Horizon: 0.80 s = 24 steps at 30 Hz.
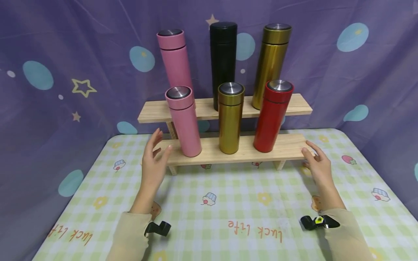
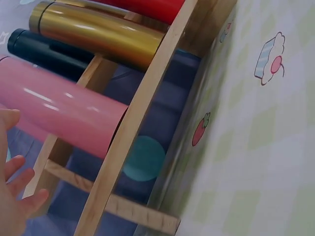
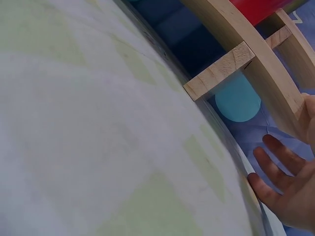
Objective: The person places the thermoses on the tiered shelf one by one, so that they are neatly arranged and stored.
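Note:
A two-tier wooden shelf (image 1: pixel 209 158) carries several vacuum flasks. On its lower board stand a pink flask (image 1: pixel 184 123), a gold flask (image 1: pixel 230 123) and a red flask (image 1: pixel 273 116). Behind them, the upper board holds another pink flask (image 1: pixel 175 59), a black flask (image 1: pixel 224 61) and a taller-standing gold flask (image 1: pixel 273 58). My left hand (image 1: pixel 154 159) is beside the lower board's left end, fingers apart, holding nothing, left of the front pink flask. At the board's right end, my right hand (image 1: pixel 319 166) has its thumb at the corner; the right wrist view shows its other fingers loosely extended.
A green-and-white checked cloth (image 1: pixel 241 203) with printed cupcakes, flowers and lettering covers the table. Close behind the shelf hangs a purple curtain (image 1: pixel 98 32) with blue dots and stars. A black wrist camera (image 1: pixel 158 228) sits on the left sleeve, another (image 1: pixel 319 222) on the right.

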Each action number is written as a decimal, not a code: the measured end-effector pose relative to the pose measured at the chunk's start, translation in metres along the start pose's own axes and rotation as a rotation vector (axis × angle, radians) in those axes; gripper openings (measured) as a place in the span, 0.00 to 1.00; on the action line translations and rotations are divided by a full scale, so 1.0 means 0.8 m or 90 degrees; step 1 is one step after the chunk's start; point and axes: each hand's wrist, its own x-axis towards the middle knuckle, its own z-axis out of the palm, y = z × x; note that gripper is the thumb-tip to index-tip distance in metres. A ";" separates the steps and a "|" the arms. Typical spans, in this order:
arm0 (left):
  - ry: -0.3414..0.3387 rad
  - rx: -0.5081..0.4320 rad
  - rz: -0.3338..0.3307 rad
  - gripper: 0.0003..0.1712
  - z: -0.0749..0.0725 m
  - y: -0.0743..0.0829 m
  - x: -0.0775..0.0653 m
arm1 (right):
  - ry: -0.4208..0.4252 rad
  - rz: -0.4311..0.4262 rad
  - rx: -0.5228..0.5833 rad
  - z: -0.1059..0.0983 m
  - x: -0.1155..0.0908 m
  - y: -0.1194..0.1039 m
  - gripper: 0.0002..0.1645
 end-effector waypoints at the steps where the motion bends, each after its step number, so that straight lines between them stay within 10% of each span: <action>1: 0.002 0.007 -0.003 0.34 -0.003 0.007 -0.003 | -0.002 0.002 0.001 -0.001 -0.001 0.000 0.38; 24: 0.006 0.173 0.055 0.31 -0.070 -0.019 -0.040 | -0.032 -0.101 -0.215 -0.055 -0.038 -0.024 0.37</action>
